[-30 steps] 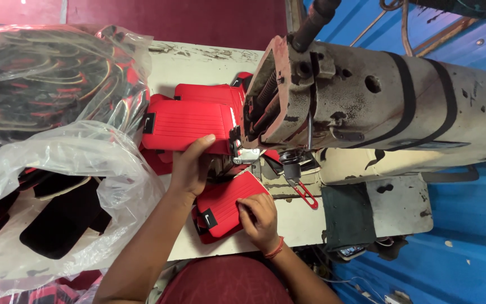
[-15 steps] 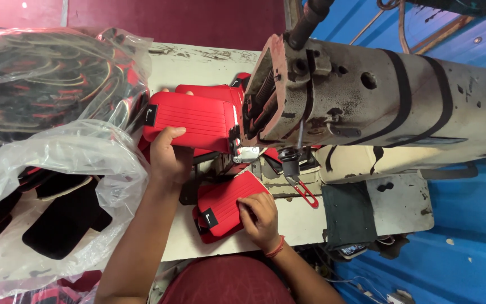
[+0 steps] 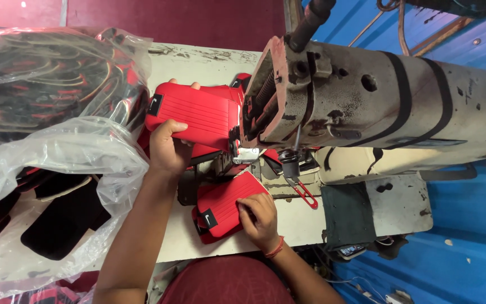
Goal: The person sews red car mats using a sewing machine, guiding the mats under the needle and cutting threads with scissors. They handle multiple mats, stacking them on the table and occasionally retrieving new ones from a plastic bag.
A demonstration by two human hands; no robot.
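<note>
The left hand [image 3: 167,147] is gripping the upper red panel [image 3: 195,115], fingers curled over its near edge and a fingertip showing past its far edge, holding it against the head of the sewing machine [image 3: 333,101]. The right hand [image 3: 260,217] is lying flat on the lower red panel [image 3: 223,208], fingers spread and pressing it to the white table [image 3: 288,225] just below the needle area; it is not closed around anything. Both panels are ribbed red pieces with a small black tag, and they appear joined somewhere under the presser foot [image 3: 248,155], though the seam itself is hidden by the machine head. Judging from how they are lying, the piece is sitting at the needle with stitching under way or about to begin; how much of the seam is finished cannot be told. A red-handled tool [image 3: 305,194] is resting just right of the lower panel. At the left, clear plastic bags [image 3: 57,152] are holding many more red and black pieces, so a good deal seems to be waiting nearby.
</note>
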